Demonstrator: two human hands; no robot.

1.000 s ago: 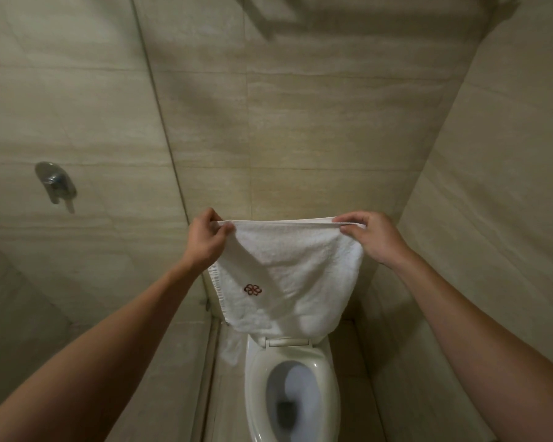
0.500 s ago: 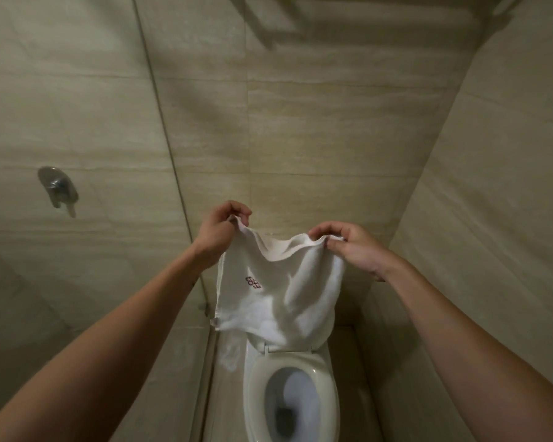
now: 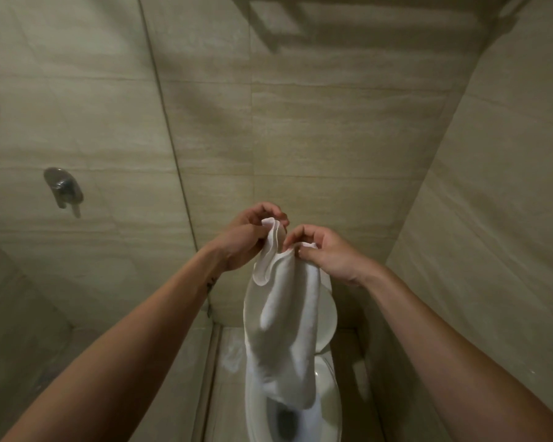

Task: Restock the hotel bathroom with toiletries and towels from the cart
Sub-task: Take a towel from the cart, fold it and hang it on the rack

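We got both hands up close together: left hand (image 3: 243,242) and right hand (image 3: 328,255) pinching top corners of white towel (image 3: 281,330) (folded lengthwise), hanging over open toilet (image 3: 328,397).

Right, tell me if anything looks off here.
One thing: the white towel, pinched at its top corners by the left hand and right hand, hangs directly above the open toilet bowl. Nothing looks spilled or damaged.
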